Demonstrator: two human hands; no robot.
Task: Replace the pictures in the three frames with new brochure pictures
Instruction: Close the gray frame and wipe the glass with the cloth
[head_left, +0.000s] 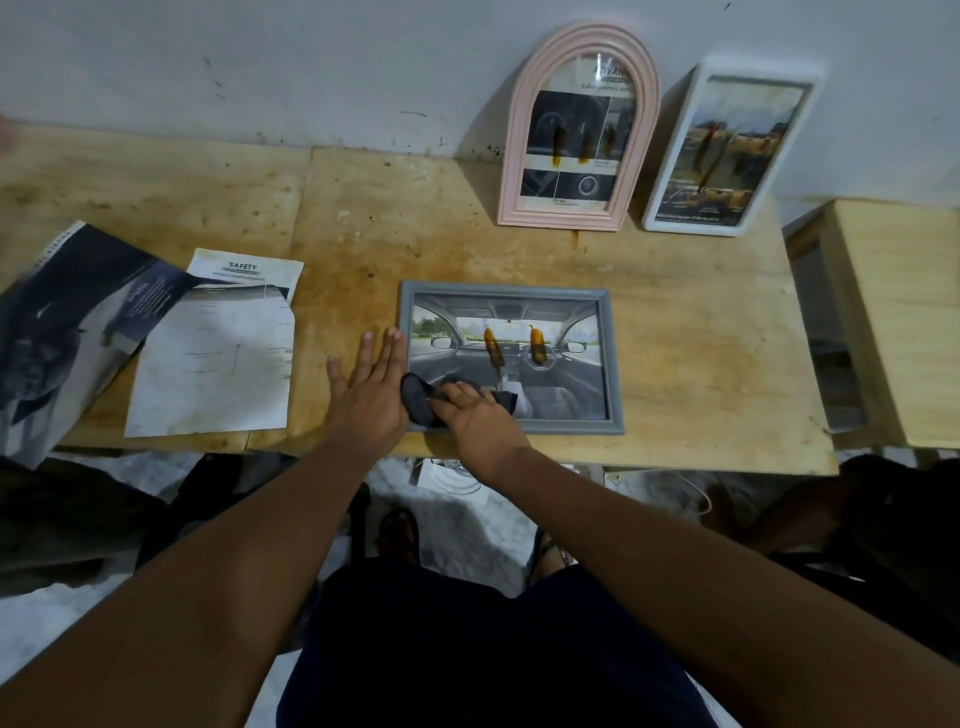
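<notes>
Three frames sit on the wooden tabletop (675, 364), each holding a brochure picture. The grey frame (615, 364) lies flat near the front edge with a car-interior view inside, two brownish-orange smears on its glass. The pink arched frame (511, 156) leans upright against the wall, holding a dark page of car details with similar drips. Just beside it, to the right, the white frame (660, 208) leans too, showing a landscape scene, also streaked.

The left hand (369, 389) lies flat and open-fingered on the tabletop, fingertips touching the grey frame's left edge; its grip is released. The right hand (475, 415) presses a dark cloth (415, 395) onto the frame's lower-left corner. To the left lie a white "SAFETY" sheet (218, 364) and a dark brochure (67, 332) overlapping it.
</notes>
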